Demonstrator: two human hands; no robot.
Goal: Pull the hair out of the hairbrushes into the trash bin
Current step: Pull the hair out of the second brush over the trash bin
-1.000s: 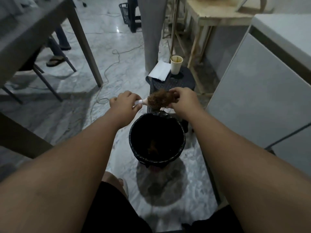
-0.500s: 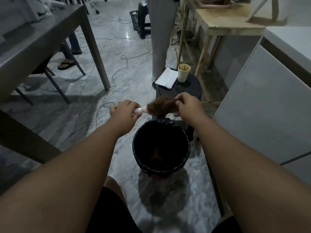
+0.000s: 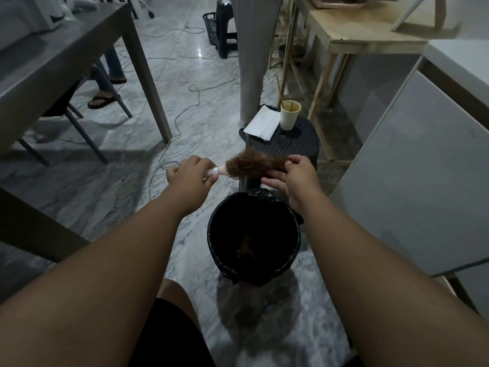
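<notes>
while the round hairbrush (image 3: pixel 234 171) is held level in the air near the far rim of the black-lined trash bin (image 3: pixel 211 235), its pale handle is gripped by the curled fingers of the left hand (image 3: pixel 189 176). the brown hair (image 3: pixel 260 161) tangled on its barrel is pinched by the right hand (image 3: pixel 296 178). a hair clump (image 3: pixel 246 245) is seen inside the bin.

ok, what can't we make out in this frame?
Head view only:
- Handle of the hairbrush: wrapped by the left hand; only its white end shows.
- Its far end: covered by hair and the right hand pinching it.
- Inside the trash bin: too dark; a brownish clump, amount unclear.
- Lower part of the stool: behind hands and bin.
</notes>
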